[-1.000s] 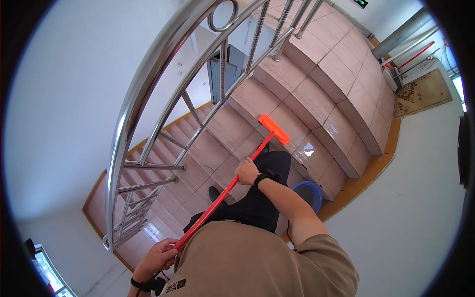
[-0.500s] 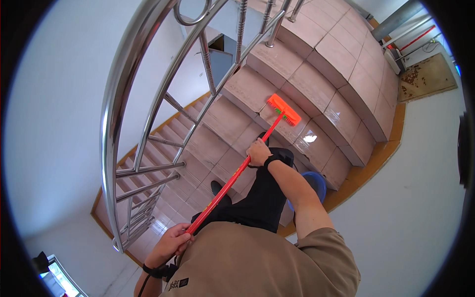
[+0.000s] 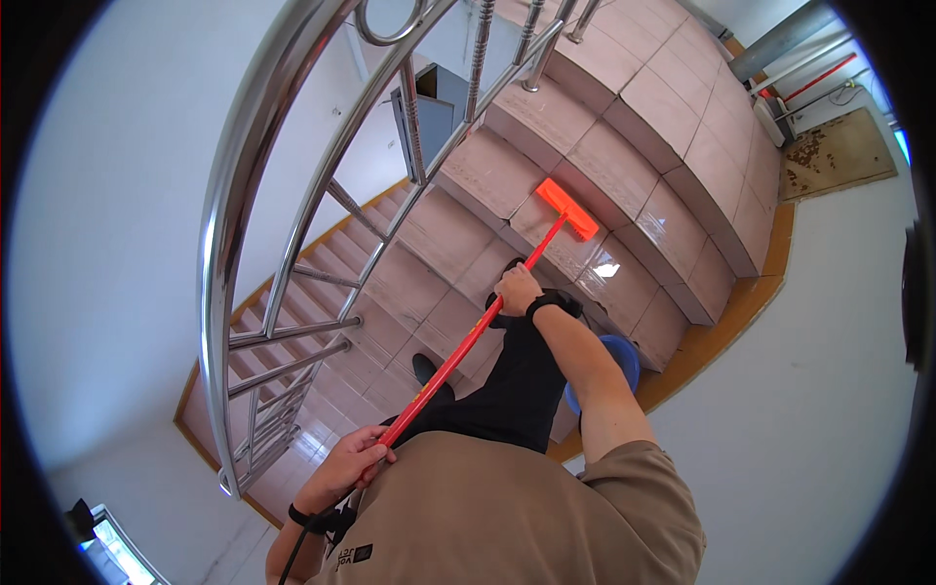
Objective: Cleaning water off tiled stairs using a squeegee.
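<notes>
I hold a mop with a long red handle (image 3: 458,356) and a flat orange head (image 3: 567,209). My left hand (image 3: 346,466) grips the handle's near end by my chest. My right hand (image 3: 517,290), with a black wrist strap, grips the handle about halfway along. The orange head rests on a pinkish tiled stair step (image 3: 595,244) in front of me.
A shiny steel banister (image 3: 229,244) with thin bars curves along my left. Tiled steps rise ahead and descend at lower left. A blue bucket-like object (image 3: 620,359) sits behind my right arm. White walls stand on both sides; an orange skirting (image 3: 751,292) edges the stairs.
The mop head has moved forward and up, away from my legs onto a higher step. My right arm has stretched out with it; my left hand keeps its grip.
</notes>
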Motion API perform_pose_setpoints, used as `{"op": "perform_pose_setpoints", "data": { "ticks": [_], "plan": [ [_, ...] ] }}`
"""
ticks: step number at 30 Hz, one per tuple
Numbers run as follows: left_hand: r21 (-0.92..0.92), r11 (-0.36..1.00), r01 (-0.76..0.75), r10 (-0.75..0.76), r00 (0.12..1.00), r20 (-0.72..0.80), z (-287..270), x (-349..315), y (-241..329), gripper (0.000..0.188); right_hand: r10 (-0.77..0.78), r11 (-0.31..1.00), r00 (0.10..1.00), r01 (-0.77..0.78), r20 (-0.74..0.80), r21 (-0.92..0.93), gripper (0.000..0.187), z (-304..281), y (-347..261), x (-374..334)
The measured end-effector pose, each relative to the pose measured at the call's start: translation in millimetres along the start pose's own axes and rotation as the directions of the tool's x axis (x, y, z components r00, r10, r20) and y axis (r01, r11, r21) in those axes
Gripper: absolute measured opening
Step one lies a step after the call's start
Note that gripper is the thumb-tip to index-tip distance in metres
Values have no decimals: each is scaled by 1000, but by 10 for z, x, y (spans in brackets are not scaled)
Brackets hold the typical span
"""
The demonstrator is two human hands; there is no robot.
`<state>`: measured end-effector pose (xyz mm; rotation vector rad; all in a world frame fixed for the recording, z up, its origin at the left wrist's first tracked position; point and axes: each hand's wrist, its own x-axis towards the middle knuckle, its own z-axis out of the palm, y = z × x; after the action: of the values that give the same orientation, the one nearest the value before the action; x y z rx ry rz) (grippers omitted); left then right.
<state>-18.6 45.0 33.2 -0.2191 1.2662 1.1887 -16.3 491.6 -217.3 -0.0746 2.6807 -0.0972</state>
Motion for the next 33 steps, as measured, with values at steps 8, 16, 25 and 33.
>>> {"op": "perform_pose_setpoints", "data": {
  "ticks": [8, 16, 25, 33],
  "plan": [
    [-47, 998, 29, -33, 997, -68, -365, -537, -400, 41, -46, 997, 997, 42, -64, -62, 26, 153, -790, -138],
    [-65, 997, 48, -54, 995, -86, -518, -902, -509, 41, -57, 996, 993, 63, -106, 57, 32, 161, -1195, -224],
    [-30, 999, 43, -45, 997, -70, -350, -519, -395, 39, -22, 999, 998, 24, -51, 23, 27, 193, -760, -195],
    [43, 999, 1, 0, 1000, -27, -118, -58, -104, 38, 68, 997, 998, -69, 10, 36, 27, 100, -186, -207]
  ]
}}
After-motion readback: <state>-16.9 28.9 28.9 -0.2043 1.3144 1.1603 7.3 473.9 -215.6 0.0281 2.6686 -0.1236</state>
